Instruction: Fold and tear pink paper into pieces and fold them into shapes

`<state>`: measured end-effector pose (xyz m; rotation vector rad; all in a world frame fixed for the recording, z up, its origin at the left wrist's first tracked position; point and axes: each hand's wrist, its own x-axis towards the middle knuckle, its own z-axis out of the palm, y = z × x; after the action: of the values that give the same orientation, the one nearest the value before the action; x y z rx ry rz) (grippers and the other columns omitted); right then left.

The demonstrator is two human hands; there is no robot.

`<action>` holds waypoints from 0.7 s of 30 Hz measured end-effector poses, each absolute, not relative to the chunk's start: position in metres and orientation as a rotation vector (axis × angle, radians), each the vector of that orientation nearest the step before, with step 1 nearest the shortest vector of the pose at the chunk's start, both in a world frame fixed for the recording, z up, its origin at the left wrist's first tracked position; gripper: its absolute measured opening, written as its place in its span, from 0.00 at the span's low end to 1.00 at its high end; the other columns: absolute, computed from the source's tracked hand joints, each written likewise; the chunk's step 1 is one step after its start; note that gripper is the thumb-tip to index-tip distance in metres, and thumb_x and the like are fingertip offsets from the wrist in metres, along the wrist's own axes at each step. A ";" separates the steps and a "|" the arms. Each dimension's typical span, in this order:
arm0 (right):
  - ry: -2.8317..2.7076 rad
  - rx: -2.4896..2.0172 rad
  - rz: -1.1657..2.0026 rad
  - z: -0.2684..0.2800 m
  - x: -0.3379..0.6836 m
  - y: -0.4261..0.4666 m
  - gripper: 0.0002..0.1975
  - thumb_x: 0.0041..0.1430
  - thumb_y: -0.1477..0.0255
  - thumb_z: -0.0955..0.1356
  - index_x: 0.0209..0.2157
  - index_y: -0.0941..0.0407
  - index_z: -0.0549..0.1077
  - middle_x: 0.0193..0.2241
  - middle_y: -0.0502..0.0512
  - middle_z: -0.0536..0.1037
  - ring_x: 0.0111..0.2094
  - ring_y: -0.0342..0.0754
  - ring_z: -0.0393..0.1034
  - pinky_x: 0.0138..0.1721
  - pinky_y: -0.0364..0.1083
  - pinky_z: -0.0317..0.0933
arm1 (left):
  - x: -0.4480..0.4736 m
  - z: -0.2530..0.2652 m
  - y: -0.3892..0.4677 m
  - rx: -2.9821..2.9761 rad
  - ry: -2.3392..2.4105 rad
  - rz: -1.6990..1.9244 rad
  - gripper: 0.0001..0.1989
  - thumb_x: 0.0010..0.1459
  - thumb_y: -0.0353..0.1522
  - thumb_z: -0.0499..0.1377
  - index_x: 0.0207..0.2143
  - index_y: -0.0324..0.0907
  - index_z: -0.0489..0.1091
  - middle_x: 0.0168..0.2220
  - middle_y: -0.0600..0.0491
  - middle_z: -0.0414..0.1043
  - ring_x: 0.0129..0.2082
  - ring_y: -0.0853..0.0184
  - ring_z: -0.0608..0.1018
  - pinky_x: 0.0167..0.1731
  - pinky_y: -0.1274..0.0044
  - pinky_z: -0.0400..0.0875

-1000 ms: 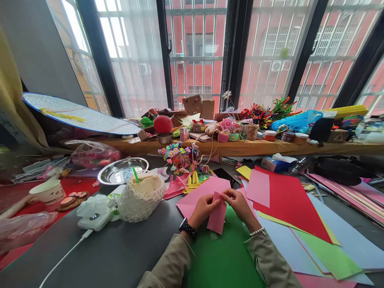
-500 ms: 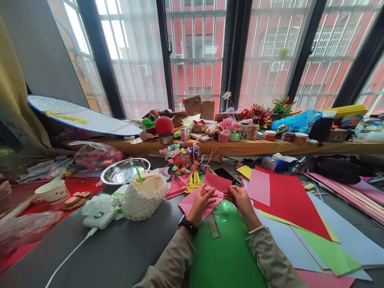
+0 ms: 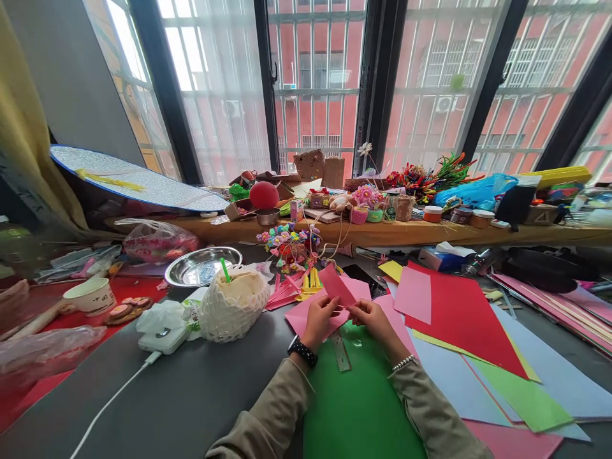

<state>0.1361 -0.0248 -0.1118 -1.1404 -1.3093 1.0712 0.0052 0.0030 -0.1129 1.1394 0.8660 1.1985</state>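
Note:
Both of my hands grip a small sheet of pink paper [image 3: 337, 285], tilted up above the table. My left hand [image 3: 321, 320] pinches its lower left edge, and my right hand [image 3: 370, 319] pinches the lower right corner with thumb and fingers. Under and behind it lie more pink sheets [image 3: 297, 313], partly covered by my hands. A clear ruler [image 3: 341, 354] rests on the green mat [image 3: 358, 408] below my wrists. Just beyond are folded yellow paper strips [image 3: 313, 280] and pink strips [image 3: 283, 292].
A white-netted coconut [image 3: 235, 305] with a green straw stands left, near a metal tray [image 3: 184, 271] and a white charger [image 3: 162, 338] with its cable. Red paper [image 3: 466, 312] and other coloured sheets spread right. Crafts crowd the window ledge [image 3: 382, 237].
The pink paper has turned in my hands and now stands more slanted. My hands have come closer together, the right one moving left. The view has shifted slightly.

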 end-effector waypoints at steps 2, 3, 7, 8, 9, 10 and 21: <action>-1.381 -1.134 1.077 -0.110 0.134 -0.027 0.15 0.40 0.60 0.67 0.17 0.59 0.67 0.14 0.49 0.70 0.16 0.41 0.63 0.20 0.41 0.58 | 0.005 -0.112 0.003 1.145 0.854 1.212 0.15 0.38 0.39 0.61 0.19 0.35 0.65 0.18 0.56 0.65 0.20 0.72 0.70 0.25 0.78 0.65; -1.416 -1.129 1.073 -0.110 0.135 -0.028 0.14 0.41 0.61 0.67 0.18 0.59 0.68 0.15 0.50 0.71 0.17 0.41 0.64 0.20 0.41 0.58 | 0.006 -0.111 0.002 1.149 0.850 1.220 0.15 0.38 0.40 0.61 0.19 0.36 0.64 0.18 0.57 0.64 0.20 0.72 0.69 0.25 0.78 0.65; -1.478 -1.131 0.960 -0.109 0.144 -0.027 0.12 0.45 0.64 0.65 0.26 0.59 0.70 0.21 0.54 0.74 0.23 0.44 0.68 0.25 0.43 0.61 | 0.006 -0.112 0.003 1.179 0.857 1.261 0.16 0.40 0.41 0.59 0.22 0.36 0.63 0.18 0.58 0.63 0.19 0.73 0.68 0.24 0.79 0.65; -1.467 -1.137 0.901 -0.109 0.147 -0.026 0.12 0.46 0.65 0.65 0.30 0.59 0.70 0.25 0.55 0.74 0.26 0.45 0.68 0.28 0.44 0.62 | 0.005 -0.112 0.003 1.191 0.864 1.267 0.15 0.40 0.41 0.59 0.23 0.36 0.63 0.19 0.57 0.64 0.19 0.73 0.68 0.23 0.80 0.64; -1.459 -1.141 0.840 -0.109 0.150 -0.025 0.13 0.47 0.66 0.64 0.34 0.58 0.69 0.29 0.56 0.74 0.29 0.45 0.68 0.30 0.45 0.62 | 0.005 -0.112 0.003 1.205 0.870 1.271 0.15 0.41 0.40 0.58 0.23 0.36 0.64 0.19 0.57 0.64 0.19 0.73 0.68 0.23 0.80 0.64; -1.465 -1.135 0.791 -0.108 0.153 -0.025 0.14 0.48 0.67 0.64 0.37 0.57 0.68 0.33 0.57 0.73 0.32 0.46 0.68 0.33 0.46 0.62 | 0.005 -0.113 0.003 1.219 0.876 1.272 0.15 0.41 0.40 0.58 0.24 0.36 0.64 0.19 0.57 0.64 0.19 0.74 0.68 0.22 0.81 0.63; -1.740 -1.054 0.622 -0.106 0.152 -0.029 0.07 0.46 0.68 0.66 0.27 0.52 0.75 0.29 0.54 0.72 0.32 0.47 0.66 0.31 0.45 0.63 | 0.007 -0.116 0.003 1.271 0.889 1.222 0.13 0.39 0.37 0.61 0.19 0.36 0.63 0.16 0.57 0.64 0.18 0.73 0.68 0.20 0.81 0.63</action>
<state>0.1520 -0.0286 -0.1056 -1.0536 -1.7401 0.6216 0.0075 0.0034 -0.1158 1.2715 0.8887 1.2221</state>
